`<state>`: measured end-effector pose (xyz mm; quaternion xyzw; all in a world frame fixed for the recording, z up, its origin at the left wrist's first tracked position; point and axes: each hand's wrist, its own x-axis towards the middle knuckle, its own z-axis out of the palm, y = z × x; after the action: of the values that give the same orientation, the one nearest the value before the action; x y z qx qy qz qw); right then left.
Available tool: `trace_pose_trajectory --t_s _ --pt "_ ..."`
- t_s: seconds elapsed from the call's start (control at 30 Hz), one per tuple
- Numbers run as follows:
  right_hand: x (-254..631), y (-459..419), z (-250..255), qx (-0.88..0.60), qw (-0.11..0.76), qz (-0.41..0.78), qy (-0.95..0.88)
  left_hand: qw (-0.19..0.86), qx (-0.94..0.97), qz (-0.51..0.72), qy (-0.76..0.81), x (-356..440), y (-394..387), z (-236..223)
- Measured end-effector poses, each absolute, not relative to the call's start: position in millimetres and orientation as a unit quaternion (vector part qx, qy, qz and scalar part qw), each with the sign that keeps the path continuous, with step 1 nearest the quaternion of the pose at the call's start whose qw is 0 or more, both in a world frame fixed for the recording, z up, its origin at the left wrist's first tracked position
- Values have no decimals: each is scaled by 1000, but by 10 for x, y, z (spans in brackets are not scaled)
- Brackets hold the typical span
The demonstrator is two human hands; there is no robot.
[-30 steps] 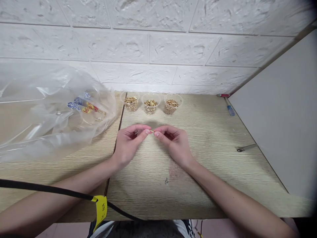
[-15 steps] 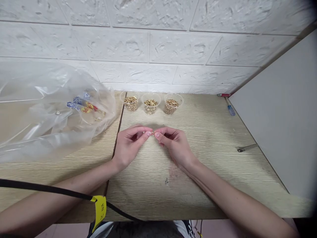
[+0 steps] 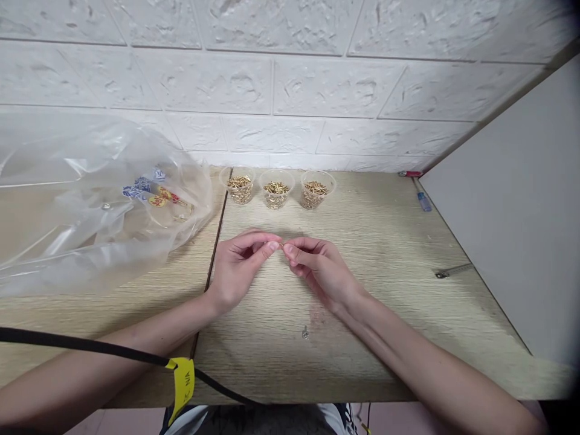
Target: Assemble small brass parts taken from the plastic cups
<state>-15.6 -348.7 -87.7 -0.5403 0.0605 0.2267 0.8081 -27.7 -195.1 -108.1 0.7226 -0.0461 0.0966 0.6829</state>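
Note:
My left hand and my right hand meet fingertip to fingertip above the middle of the table. Both are closed in a pinch on a tiny brass-coloured pin, most of it hidden by the fingers. Beyond the hands, three clear plastic cups stand in a row by the wall: a left cup, a middle cup and a right cup. Each holds many small brass-coloured pins. Nearer to me, a small silver screw lies on the wood.
A clear plastic bag with blue, red and yellow items spreads over the left side. A black cable with a yellow tag crosses my left forearm. To the right are a blue-handled screwdriver, a metal tool and a white panel.
My fingertips have come closer together, covering more of the pin. The right hand has turned slightly, its lower fingers now showing beneath the thumb. Cups and screw stay put.

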Motion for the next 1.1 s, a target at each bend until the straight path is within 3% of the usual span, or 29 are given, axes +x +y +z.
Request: trace_pose_trajectory --t_s 0.67,0.93,1.1 --pt "-136 -3510 -888 -606 775 175 42 642 758 83 -73 -252 -1953 -1089" --pt "-68 -3586 -1008 -772 621 -50 -122 608 789 24 -87 -142 -1842 -1078" --pt "-91 -3600 -1012 -805 546 -112 -204 616 781 10 -103 -144 -1826 -1024"
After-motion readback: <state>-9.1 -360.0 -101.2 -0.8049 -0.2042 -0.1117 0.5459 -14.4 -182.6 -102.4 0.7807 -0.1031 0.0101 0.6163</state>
